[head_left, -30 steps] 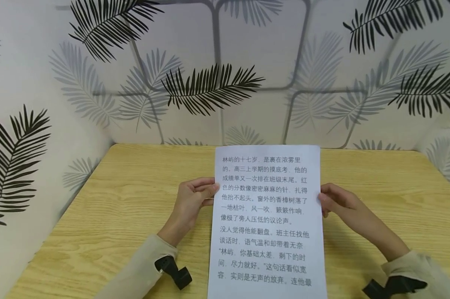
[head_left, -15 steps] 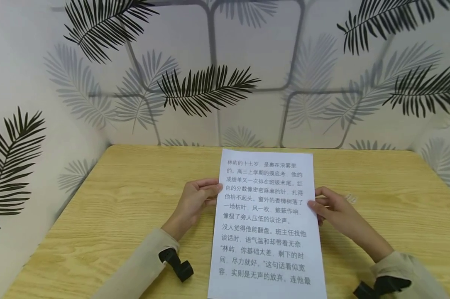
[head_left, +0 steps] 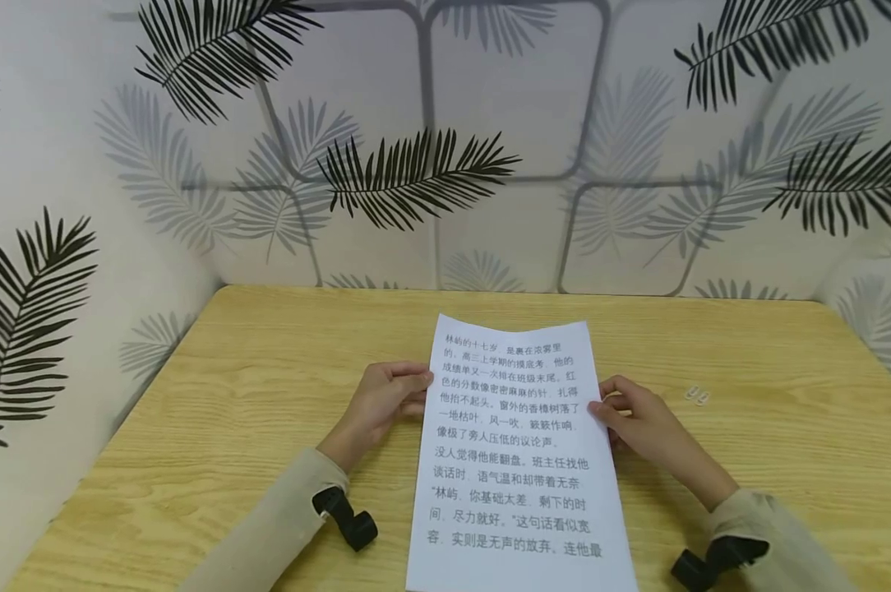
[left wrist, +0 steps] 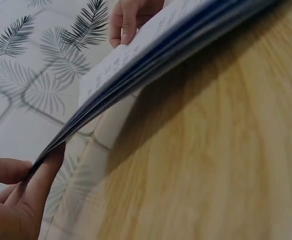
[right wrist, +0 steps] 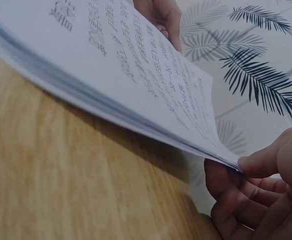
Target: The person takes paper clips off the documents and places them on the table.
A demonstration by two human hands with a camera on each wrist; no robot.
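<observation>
A stack of printed paper sheets (head_left: 515,460) is held over the table, its top page covered in lines of Chinese characters. My left hand (head_left: 386,403) pinches its left edge, thumb on top and fingers beneath. At the right edge my right hand (head_left: 641,415) pinches it the same way. The far edge of the stack dips in the middle. Several layered sheets show along the side of the paper stack (left wrist: 135,70) in the left wrist view. In the right wrist view the thumb of the right hand (right wrist: 266,185) presses on the paper's corner region.
Small pale paper clips (head_left: 697,395) lie on the wooden table (head_left: 268,345) to the right of the right hand. Behind the table rises a wall (head_left: 512,90) with a leaf pattern. Black camera mounts (head_left: 345,518) sit on both wrists.
The right hand has moved left and the stack looks narrower, its far edge now lower and bowed. The paper clips, hidden at first, now show beside the right hand.
</observation>
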